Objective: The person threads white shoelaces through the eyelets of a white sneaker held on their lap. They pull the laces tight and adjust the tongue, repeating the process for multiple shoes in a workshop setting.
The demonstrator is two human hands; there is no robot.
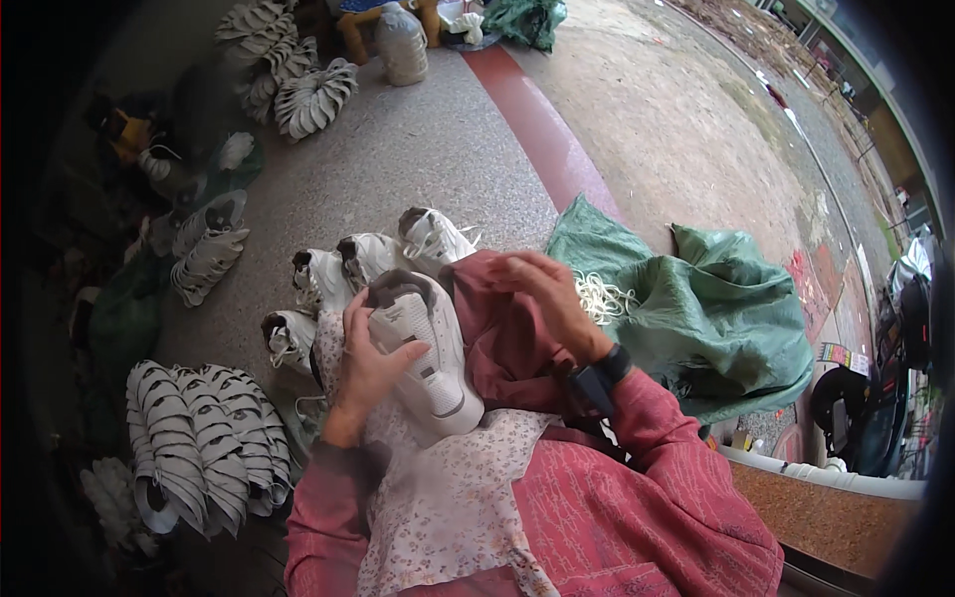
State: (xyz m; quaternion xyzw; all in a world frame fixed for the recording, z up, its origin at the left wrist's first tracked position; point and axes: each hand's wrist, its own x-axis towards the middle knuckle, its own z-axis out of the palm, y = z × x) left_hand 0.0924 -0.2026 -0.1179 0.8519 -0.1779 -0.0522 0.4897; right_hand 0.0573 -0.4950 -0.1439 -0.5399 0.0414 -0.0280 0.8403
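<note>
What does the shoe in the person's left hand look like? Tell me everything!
The shoe is off-white with greyish patches, a mesh-like tongue and a darker grey lining. No lace shows in it. It lies top up over the flowered cloth, toe pointing toward the picture's bottom, opening away. The left hand grips its side, thumb over the top.

Near, downward head-worn fisheye view

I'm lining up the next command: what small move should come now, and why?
Probably have the right hand pick up one of the white laces: that hand looks empty and is close to them, while the left hand holds the shoe, on which no lace shows.
</note>
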